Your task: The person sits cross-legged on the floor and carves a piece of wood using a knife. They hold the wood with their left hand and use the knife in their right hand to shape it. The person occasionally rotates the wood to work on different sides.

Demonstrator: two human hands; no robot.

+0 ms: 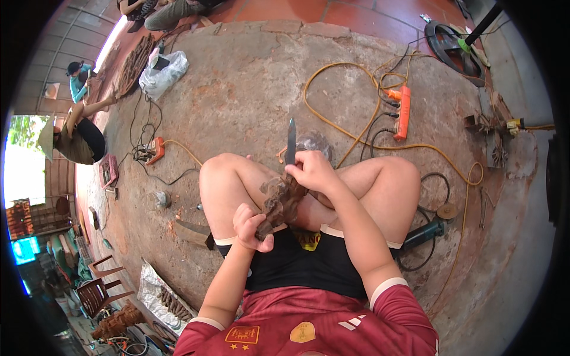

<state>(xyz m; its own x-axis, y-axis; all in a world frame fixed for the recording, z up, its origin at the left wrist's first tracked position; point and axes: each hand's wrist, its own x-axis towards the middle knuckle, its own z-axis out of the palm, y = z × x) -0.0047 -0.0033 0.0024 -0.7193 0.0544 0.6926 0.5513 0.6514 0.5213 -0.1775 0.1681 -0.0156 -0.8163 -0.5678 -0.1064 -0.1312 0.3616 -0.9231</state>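
The gnarled brown piece point(280, 204) lies slantwise over the lap, between the bare legs point(389, 184). The left hand point(249, 226) has its fingers wrapped round the near end; the right hand point(314, 171) pinches a dark pointed blade point(291, 141) at the far end, tip away from the body. Good control probably means bracing the piece firmly and making short, light strokes — clear of both thighs. The teal power tool point(425, 235) beside the right thigh deserves elbow room.

Partial lettering point(309, 240) (surface unclear) between thighs point(378, 194)
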